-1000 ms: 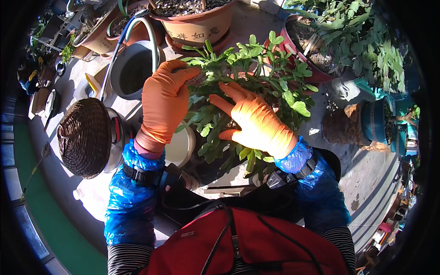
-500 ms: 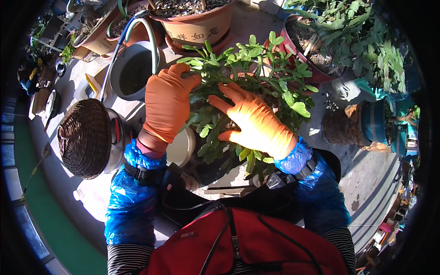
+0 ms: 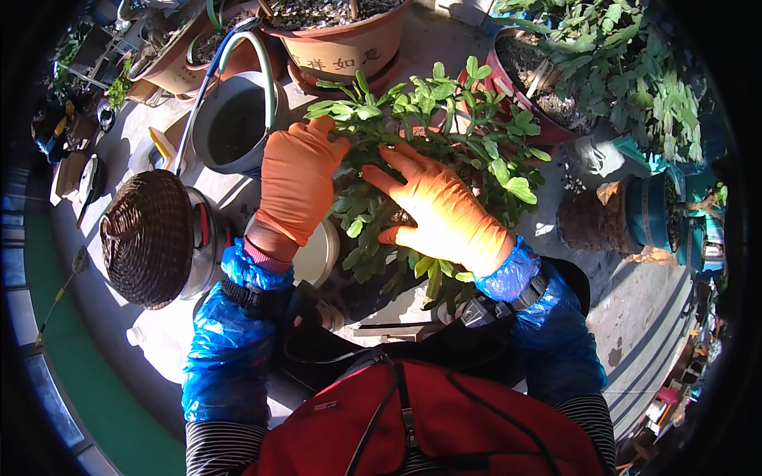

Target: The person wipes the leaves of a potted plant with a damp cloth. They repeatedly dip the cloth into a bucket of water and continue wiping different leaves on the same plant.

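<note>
A leafy potted plant (image 3: 500, 170) with flat, jointed green stems stands in front of me, its pot mostly hidden by foliage. Both my hands wear orange gloves. At the plant's left edge, my left hand (image 3: 298, 182) is closed, its fingers curled against the leaf tips; whatever is between them is hidden. My right hand (image 3: 444, 210) lies over the middle of the plant, palm down, with its fingers spread among the stems. Below my left wrist, a round white container (image 3: 319, 254) is partly covered by my arm and the leaves.
Left of my left hand stands a grey bucket (image 3: 205, 143) of dark water with a pale hose (image 3: 264, 70) arching over it. A brown woven dome (image 3: 147, 238) sits nearer. An orange planter (image 3: 345, 57) is behind; a red pot (image 3: 559, 131) and a blue pot (image 3: 647, 213) are at right.
My left hand has shifted slightly right, and its fingers are curled in more at the leaf tips. My right hand stays in nearly the same place.
</note>
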Available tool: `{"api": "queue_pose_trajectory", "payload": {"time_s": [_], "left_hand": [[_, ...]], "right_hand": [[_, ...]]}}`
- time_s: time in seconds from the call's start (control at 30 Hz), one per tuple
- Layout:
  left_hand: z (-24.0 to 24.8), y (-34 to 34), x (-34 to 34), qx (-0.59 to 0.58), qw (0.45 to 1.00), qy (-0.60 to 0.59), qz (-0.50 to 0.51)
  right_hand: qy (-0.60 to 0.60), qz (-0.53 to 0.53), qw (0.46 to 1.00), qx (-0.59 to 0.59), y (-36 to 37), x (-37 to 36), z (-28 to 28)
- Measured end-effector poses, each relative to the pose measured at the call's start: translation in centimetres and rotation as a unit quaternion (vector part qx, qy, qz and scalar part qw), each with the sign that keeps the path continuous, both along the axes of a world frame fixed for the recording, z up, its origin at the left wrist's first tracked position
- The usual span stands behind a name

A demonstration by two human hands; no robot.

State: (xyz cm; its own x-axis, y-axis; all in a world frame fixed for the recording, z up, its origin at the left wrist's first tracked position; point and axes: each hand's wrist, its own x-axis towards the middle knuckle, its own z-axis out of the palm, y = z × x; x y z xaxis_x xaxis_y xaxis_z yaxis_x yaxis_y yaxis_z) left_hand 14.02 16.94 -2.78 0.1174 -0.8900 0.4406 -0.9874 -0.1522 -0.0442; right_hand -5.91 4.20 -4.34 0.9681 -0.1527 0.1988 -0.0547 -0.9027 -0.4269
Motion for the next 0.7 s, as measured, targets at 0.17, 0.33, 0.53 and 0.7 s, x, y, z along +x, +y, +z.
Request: {"api": "queue_pose_trajectory", "payload": {"time_s": [0.17,0.33,0.53,0.7], "left_hand": [[0.6,-0.1,-0.1,-0.091,0.976,0.194,-0.036],[-0.6,-0.6,-0.5,-0.007,0.995,0.055,-0.085],[-0.8,-0.5,-0.3,0.103,0.987,-0.112,0.042],[0.1,-0.3,0.5,-0.099,0.980,0.170,-0.030]], "right_hand": [[-0.004,-0.004,1.000,-0.011,0.0,-0.1,-0.1],[0.006,0.005,1.000,-0.001,0.0,0.0,0.1],[-0.001,0.002,1.000,0.007,0.0,0.0,0.1],[0.009,-0.005,1.000,-0.009,0.1,-0.1,0.0]]}}
